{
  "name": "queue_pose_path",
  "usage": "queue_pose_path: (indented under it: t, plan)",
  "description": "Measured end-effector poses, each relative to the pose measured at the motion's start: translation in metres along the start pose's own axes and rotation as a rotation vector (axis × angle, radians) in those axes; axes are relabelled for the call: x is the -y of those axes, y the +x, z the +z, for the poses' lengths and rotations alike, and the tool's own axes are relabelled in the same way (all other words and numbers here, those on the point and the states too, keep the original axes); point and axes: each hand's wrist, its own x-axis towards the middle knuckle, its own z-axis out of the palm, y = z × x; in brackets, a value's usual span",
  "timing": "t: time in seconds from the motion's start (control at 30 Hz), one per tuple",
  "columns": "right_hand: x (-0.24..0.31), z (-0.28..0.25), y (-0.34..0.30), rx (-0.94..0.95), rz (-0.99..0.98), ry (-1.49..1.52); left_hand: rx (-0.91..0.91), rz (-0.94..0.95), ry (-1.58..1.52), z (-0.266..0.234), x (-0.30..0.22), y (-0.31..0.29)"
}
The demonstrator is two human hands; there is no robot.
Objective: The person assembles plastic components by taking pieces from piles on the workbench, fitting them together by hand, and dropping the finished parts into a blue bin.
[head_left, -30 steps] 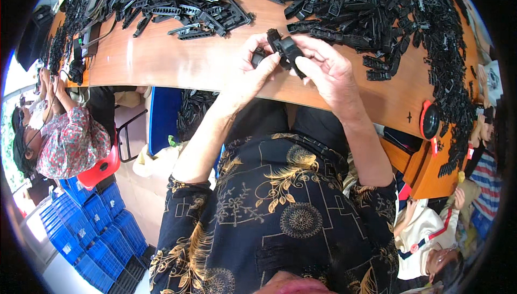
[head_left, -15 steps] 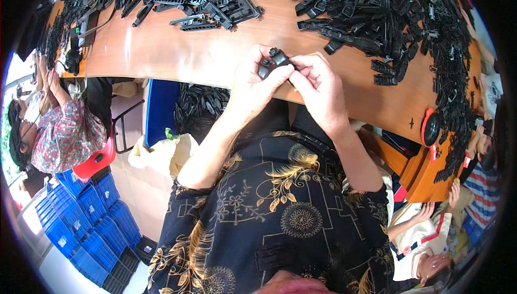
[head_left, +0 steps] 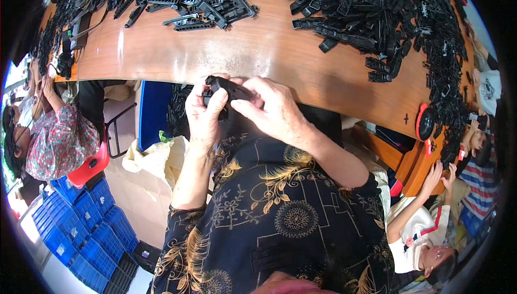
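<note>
Between my two hands is a small black plastic part (head_left: 230, 90), held just off the near edge of the wooden table (head_left: 177, 57). My left hand (head_left: 205, 108) is closed around its left end, thumb pressed on the near face. From the right, my right hand (head_left: 269, 103) pinches the same part with thumb and fingers. My fingers cover much of the piece, so its exact kind cannot be made out. Beyond the hands, loose black plastic parts lie in one pile (head_left: 202, 6) and a larger pile (head_left: 358, 11) farther right.
A round black-and-red object (head_left: 425, 123) sits at the table's right edge. Blue crates (head_left: 89, 224) are stacked on the floor at left, near a red stool (head_left: 90, 166). A cream cloth bag (head_left: 159, 159) hangs by my left arm. Other people sit at both sides.
Both hands have moved left and toward my body with the black part. The right hand now reaches farther across, and the part is turned differently.
</note>
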Motion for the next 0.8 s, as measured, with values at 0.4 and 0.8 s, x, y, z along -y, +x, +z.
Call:
queue_pose_path:
  t: [0.4, 0.8]
  plan:
    - [0.013, -0.068, 0.01, -0.087, -0.246, -0.835, -0.089, -0.092, 1.151, -0.085, -0.036, -0.031]
    - [0.0, -0.114, 0.056, 0.027, -0.245, -1.523, 0.037, 0.774, 1.521, -0.086, -0.058, 0.14]
